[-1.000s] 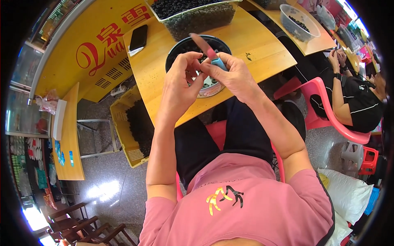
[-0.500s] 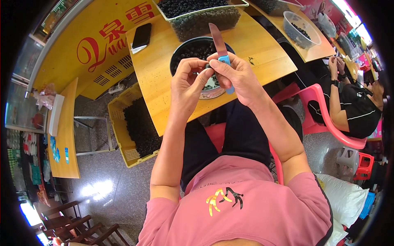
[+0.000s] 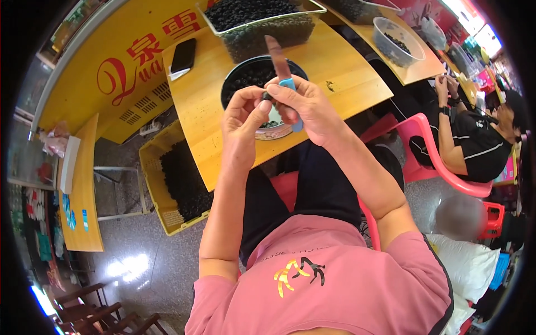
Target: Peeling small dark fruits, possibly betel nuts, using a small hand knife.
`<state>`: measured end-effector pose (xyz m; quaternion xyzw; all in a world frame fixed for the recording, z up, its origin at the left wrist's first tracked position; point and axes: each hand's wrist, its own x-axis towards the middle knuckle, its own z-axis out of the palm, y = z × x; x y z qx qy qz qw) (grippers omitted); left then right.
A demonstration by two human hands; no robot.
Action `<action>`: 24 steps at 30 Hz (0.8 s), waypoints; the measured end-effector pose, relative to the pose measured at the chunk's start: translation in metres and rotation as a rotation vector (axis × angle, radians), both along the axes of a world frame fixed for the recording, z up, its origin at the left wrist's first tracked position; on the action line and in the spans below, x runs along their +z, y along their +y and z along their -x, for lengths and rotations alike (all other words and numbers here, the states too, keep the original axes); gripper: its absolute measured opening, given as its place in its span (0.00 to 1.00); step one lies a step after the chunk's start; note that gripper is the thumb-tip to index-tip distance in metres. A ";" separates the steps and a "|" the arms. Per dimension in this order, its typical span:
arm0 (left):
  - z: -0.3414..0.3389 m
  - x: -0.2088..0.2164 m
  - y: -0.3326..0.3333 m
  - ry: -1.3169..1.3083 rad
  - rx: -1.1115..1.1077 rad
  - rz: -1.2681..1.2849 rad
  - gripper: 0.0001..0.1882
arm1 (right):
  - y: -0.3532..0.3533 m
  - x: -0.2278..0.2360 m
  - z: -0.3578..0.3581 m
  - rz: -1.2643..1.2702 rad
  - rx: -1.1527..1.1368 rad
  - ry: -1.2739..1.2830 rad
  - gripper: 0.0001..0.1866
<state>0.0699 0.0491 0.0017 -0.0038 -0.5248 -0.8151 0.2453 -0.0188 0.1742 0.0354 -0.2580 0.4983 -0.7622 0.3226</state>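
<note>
My right hand (image 3: 315, 114) is closed round the blue handle of a small knife (image 3: 278, 59), whose blade points up and away from me. Between the fingertips of my left hand (image 3: 241, 118) is a small dark round piece (image 3: 267, 96), berry-like in size; its kind is not clear. My right thumb and fingertips meet it too. Both hands are above the near side of a round bowl (image 3: 225, 92) with a dark inside. Many similar dark pieces lie in the bowl, and a pale patch shows near its front. My hands hide part of the bowl.
Behind the bowl, a clear tub (image 3: 268, 42) of dark pieces stands on the wooden table (image 3: 346, 75). A phone (image 3: 184, 54) lies at the left. A yellow crate (image 3: 153, 184) of dark pieces sits on the floor. At right are a pink chair (image 3: 441, 162) and another person (image 3: 474, 139).
The whole view has shifted slightly, so my hands, bowl and table appear further left. My hands still hold the knife and the dark piece together over the bowl.
</note>
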 end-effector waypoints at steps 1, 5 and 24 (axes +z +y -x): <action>0.000 0.000 0.001 -0.001 0.016 -0.001 0.09 | 0.000 0.000 0.000 -0.001 0.016 -0.001 0.09; 0.001 0.000 0.003 -0.012 0.026 0.006 0.11 | 0.004 -0.002 0.000 -0.090 -0.111 0.289 0.09; -0.003 0.004 0.000 0.018 -0.035 -0.042 0.09 | 0.014 0.000 0.001 -0.269 -0.476 1.435 0.08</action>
